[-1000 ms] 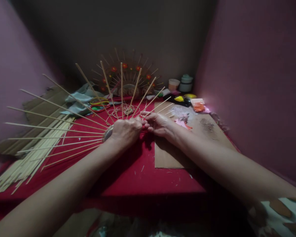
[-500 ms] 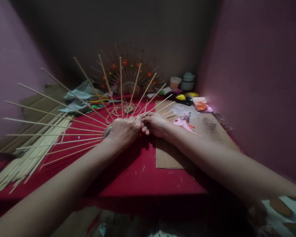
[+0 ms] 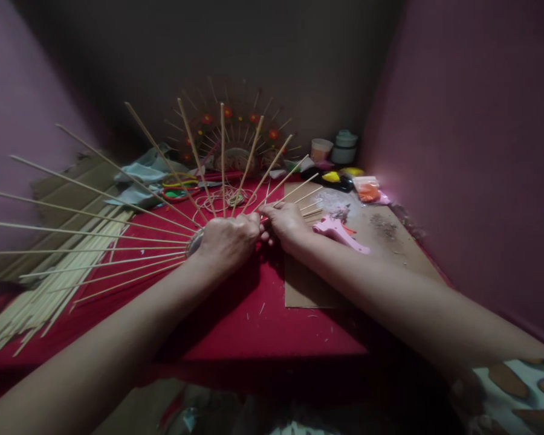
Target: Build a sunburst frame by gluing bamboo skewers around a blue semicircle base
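A sunburst frame of thin wooden sticks (image 3: pixel 223 157) fans out from a small round centre (image 3: pixel 194 241), mostly hidden behind my hands. My left hand (image 3: pixel 229 238) is closed on the frame near that centre, knuckles up. Right beside it, my right hand (image 3: pixel 288 225) has its thumb and fingers drawn together at the inner ends of the right-hand sticks. What those fingertips pinch is too small and hidden to make out. Under my right forearm, a pink glue gun (image 3: pixel 338 231) lies on a cardboard sheet (image 3: pixel 308 290).
Loose sticks (image 3: pixel 81 266) lie piled at the left on the red cloth (image 3: pixel 254 326). Behind stand a finished sunburst decoration with flowers (image 3: pixel 236 158), a cup (image 3: pixel 321 150) and a lidded container (image 3: pixel 345 148). Scissors (image 3: pixel 180 181), twine (image 3: pixel 229 196) and small packets (image 3: pixel 369 190) lie nearer.
The frame has tilted slightly, its left sticks reaching further left. My right hand has shifted a little at the inner stick ends, and more of the glue gun shows. My left hand keeps its grip.
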Demonstrator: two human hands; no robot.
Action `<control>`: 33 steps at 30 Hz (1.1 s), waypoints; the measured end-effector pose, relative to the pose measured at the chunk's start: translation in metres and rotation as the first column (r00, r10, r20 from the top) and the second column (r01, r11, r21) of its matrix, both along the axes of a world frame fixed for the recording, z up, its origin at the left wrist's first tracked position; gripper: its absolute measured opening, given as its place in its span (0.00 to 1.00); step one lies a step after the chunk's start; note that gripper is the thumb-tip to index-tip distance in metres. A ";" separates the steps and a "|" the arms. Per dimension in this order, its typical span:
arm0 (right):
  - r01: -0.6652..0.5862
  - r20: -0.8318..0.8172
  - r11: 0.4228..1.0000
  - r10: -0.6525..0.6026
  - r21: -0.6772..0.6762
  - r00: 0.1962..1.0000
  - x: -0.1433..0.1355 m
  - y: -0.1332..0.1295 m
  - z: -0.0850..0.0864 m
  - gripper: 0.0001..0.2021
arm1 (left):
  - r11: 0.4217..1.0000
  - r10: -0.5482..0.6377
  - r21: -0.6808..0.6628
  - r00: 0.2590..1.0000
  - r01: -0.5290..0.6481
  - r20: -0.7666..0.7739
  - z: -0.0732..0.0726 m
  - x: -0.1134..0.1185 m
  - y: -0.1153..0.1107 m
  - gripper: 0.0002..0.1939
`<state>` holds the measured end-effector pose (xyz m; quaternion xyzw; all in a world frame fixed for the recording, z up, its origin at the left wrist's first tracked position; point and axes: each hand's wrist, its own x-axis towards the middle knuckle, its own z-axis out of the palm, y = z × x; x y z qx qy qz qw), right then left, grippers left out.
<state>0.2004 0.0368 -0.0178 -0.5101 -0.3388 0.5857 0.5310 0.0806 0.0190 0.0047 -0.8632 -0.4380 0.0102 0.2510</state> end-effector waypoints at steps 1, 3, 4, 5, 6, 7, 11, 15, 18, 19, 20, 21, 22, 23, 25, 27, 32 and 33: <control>0.016 -0.004 1.000 -0.016 -0.008 1.000 -0.002 0.001 0.000 0.06 | 1.000 0.003 -0.005 1.000 -0.003 0.004 0.000 0.000 0.000 0.18; 0.033 -0.024 0.999 -0.034 -0.021 0.999 -0.004 0.002 0.001 0.08 | 1.000 0.001 -0.015 1.000 -0.001 0.015 0.000 0.000 0.000 0.17; 0.034 -0.036 0.999 -0.035 -0.025 0.999 -0.004 0.002 0.001 0.08 | 1.000 -0.001 -0.018 1.000 0.001 0.021 0.000 0.000 -0.001 0.17; 0.029 -0.048 0.999 -0.031 -0.025 0.998 -0.004 0.003 0.001 0.07 | 1.000 -0.003 -0.021 1.000 0.004 0.024 0.000 0.000 -0.001 0.17; 0.021 -0.057 1.000 -0.023 -0.022 0.998 -0.004 0.003 0.001 0.07 | 1.000 -0.004 -0.024 1.000 0.004 0.023 0.001 0.000 -0.001 0.17; 0.010 -0.063 1.000 -0.011 -0.018 0.998 -0.003 0.003 0.001 0.07 | 1.000 -0.001 -0.027 1.000 0.001 0.018 0.001 0.001 -0.001 0.17; -0.027 -0.064 1.000 0.028 0.016 0.998 -0.001 -0.002 0.001 0.11 | 0.999 0.011 -0.032 1.000 -0.011 0.008 0.003 0.001 -0.002 0.18; -0.020 -0.035 0.999 0.021 0.033 0.999 0.001 -0.010 -0.001 0.11 | 1.000 0.004 -0.008 1.000 -0.004 0.014 0.000 -0.003 0.000 0.16; -0.004 0.010 1.000 0.003 0.026 1.000 0.002 -0.017 -0.003 0.11 | 1.000 0.006 0.018 1.000 -0.006 0.026 -0.002 -0.008 0.003 0.14; -0.008 0.080 0.999 0.005 0.040 0.997 0.002 -0.019 -0.004 0.11 | 1.000 0.008 0.018 1.000 -0.009 0.028 -0.002 -0.010 0.005 0.14; -0.022 0.193 0.996 0.005 0.082 0.981 0.003 -0.021 -0.005 0.11 | 1.000 0.012 0.014 0.999 -0.013 0.031 -0.001 -0.011 0.006 0.13; -0.049 0.339 0.988 -0.004 0.149 0.941 0.004 -0.022 -0.007 0.11 | 1.000 0.019 0.008 0.999 -0.020 0.036 0.000 -0.012 0.007 0.12; -0.097 0.494 0.970 -0.028 0.225 0.869 0.004 -0.023 -0.008 0.11 | 1.000 0.028 0.003 0.999 -0.028 0.044 0.001 -0.012 0.009 0.12; -0.160 0.631 0.944 -0.062 0.289 0.773 0.004 -0.024 -0.010 0.10 | 0.999 0.038 -0.002 0.998 -0.038 0.054 0.003 -0.013 0.010 0.12; -0.279 0.800 0.896 -0.125 0.345 0.587 0.004 -0.025 -0.012 0.09 | 0.998 0.054 -0.021 0.996 -0.053 0.069 0.006 -0.013 0.011 0.11; -0.347 0.879 0.882 -0.135 0.317 0.458 0.003 -0.026 -0.014 0.08 | 0.997 0.064 -0.042 0.996 -0.061 0.065 0.008 -0.014 0.011 0.10; -0.328 0.871 0.900 -0.101 0.286 0.481 0.004 -0.024 -0.016 0.10 | 0.999 -0.050 -0.018 0.996 0.051 0.068 0.001 -0.021 0.011 0.14; -0.316 0.841 0.903 -0.084 0.291 0.534 0.005 -0.024 -0.016 0.10 | 0.995 -0.092 -0.026 0.994 0.094 0.058 -0.001 -0.023 0.012 0.14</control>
